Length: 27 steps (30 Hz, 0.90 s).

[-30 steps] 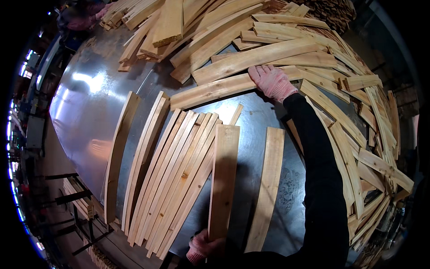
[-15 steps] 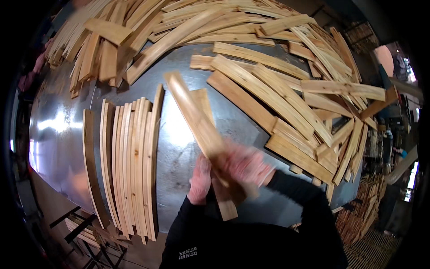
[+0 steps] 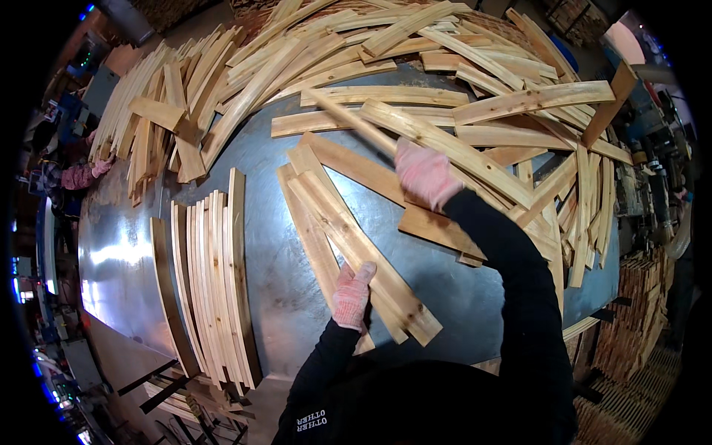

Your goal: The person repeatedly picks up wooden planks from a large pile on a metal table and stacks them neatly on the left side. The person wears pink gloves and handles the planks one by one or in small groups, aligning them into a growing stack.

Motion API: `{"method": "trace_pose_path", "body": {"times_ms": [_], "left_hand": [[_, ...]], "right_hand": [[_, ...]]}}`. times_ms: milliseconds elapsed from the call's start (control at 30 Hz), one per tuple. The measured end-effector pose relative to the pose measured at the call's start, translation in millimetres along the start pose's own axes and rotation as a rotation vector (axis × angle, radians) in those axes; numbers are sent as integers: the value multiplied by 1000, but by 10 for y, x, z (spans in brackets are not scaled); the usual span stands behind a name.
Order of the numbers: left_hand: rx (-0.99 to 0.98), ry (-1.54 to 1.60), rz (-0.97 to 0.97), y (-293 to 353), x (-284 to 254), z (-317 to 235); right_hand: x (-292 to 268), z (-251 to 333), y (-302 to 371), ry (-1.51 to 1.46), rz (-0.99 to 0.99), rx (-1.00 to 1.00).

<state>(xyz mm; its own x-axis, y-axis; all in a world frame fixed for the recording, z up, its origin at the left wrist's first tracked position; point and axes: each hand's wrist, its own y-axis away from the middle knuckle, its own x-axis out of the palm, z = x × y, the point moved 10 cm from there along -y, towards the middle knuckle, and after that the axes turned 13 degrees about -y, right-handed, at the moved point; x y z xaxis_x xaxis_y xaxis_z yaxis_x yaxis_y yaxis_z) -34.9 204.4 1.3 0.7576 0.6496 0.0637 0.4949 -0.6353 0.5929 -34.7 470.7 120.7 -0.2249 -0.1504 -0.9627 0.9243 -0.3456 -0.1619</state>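
Observation:
Both hands wear pinkish-white knit gloves. My left hand (image 3: 351, 297) is closed on the edge of a pale wooden board (image 3: 363, 256), thumb on top, in front of me. Under and beside that board lie other boards, one of them slanting to its left (image 3: 315, 248). Out to the right, my right hand (image 3: 426, 174) is wrapped round another wooden board (image 3: 348, 120), seen nearly edge-on and slightly blurred, pointing up and left. It hangs over loose boards, including a brownish one (image 3: 356, 167) on the metal table (image 3: 271, 289).
Left of my hands stands a row of boards on edge (image 3: 215, 289), with a single board (image 3: 170, 297) apart. Heaped boards (image 3: 297, 70) cover the far side; a loose pile (image 3: 534, 107) fills the right. Another person's gloved hand (image 3: 101, 167) is at the far left.
My hands were together on one board; now they are apart. The right hand has moved up and right with a board, while the left holds another. The view has shifted.

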Motion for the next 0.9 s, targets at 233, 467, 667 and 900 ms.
{"method": "trace_pose_path", "body": {"times_ms": [233,467,667,900], "left_hand": [[-9,435,-36,-359,268,439],[49,343,-60,-347,314,460],[-59,722,155,-233,659,526],[97,632,-140,-550,456,370]], "right_hand": [[-154,451,806,-49,4,-25],[-371,-1383,1137,57,205,648],[-97,691,1569,-338,29,168],[215,204,1843,-546,107,205]]}}
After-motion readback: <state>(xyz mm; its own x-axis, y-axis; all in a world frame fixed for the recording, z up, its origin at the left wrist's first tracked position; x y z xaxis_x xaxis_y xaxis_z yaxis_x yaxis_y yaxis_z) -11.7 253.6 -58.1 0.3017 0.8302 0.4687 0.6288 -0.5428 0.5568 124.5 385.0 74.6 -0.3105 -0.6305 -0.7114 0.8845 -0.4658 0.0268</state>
